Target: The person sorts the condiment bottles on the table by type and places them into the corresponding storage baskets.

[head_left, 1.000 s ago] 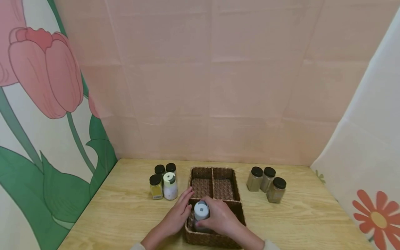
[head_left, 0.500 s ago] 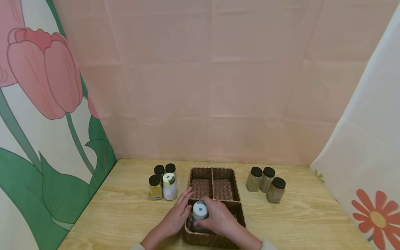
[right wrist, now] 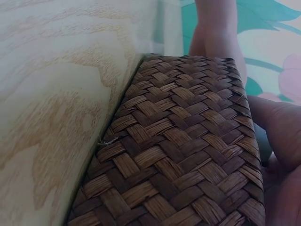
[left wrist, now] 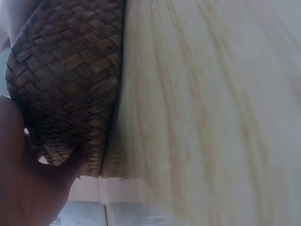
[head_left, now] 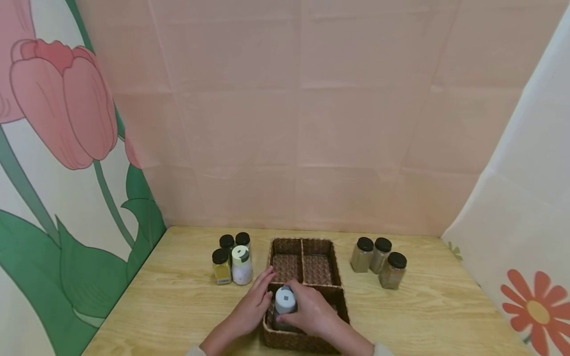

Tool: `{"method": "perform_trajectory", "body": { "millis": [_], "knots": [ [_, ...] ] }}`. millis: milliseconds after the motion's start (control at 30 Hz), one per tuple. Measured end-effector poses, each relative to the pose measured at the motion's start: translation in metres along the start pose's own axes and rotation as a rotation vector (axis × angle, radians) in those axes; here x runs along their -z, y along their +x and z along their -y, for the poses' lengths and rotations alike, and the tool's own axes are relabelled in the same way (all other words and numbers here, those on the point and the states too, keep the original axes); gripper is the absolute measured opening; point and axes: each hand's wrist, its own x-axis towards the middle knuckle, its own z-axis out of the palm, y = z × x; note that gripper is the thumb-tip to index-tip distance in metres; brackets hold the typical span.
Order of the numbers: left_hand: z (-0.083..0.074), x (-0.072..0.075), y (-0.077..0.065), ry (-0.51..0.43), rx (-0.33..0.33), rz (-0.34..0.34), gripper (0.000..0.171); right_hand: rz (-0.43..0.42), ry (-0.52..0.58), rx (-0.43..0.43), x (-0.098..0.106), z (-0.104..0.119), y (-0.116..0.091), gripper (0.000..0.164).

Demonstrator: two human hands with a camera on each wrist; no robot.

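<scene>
In the head view, a brown woven basket (head_left: 287, 339) with three compartments stands on the table. My left hand (head_left: 250, 307) holds its left side, fingers along the outside and thumb over the rim; the left wrist view shows fingers against the woven wall (left wrist: 70, 80). My right hand (head_left: 313, 309) reaches into the wide near compartment and grips a seasoning shaker (head_left: 285, 300) with a pale cap, thumb on the near side and fingers on the far side. The shaker is upright at the compartment's left, its lower part hidden. In the right wrist view the basket wall (right wrist: 178, 141) covers most of the grip.
Left of the basket stand a cream-capped shaker (head_left: 242, 267), a yellow spice jar (head_left: 221, 268) and two more black-capped jars (head_left: 227, 242). On the right are three black-capped spice jars (head_left: 393, 272). A pink cloth (head_left: 285, 148) hangs behind the table.
The shaker and my right hand have shifted very slightly left within the near compartment. My left hand keeps its place on the basket, and the jars have not moved.
</scene>
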Motion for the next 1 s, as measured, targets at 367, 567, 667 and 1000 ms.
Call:
{"method": "perform_trajectory", "body": {
  "millis": [367, 567, 667, 1000],
  "knots": [
    [-0.0025, 0.0011, -0.0014, 0.001, -0.004, -0.006, 0.047, -0.014, -0.009, 0.015, -0.0002, 0.0004, -0.0007, 0.061],
    [-0.0021, 0.0010, -0.0009, -0.008, -0.004, -0.004, 0.047, -0.011, -0.005, 0.013, 0.0005, 0.0006, -0.0004, 0.060],
    [-0.0015, 0.0008, -0.0008, -0.009, -0.003, -0.005, 0.047, -0.013, -0.004, 0.020, 0.0005, 0.0008, -0.0004, 0.060],
    [-0.0035, 0.0011, -0.0016, -0.006, -0.006, -0.009, 0.047, -0.033, -0.016, 0.005, 0.0067, 0.0064, -0.0026, 0.067]
  ]
}}
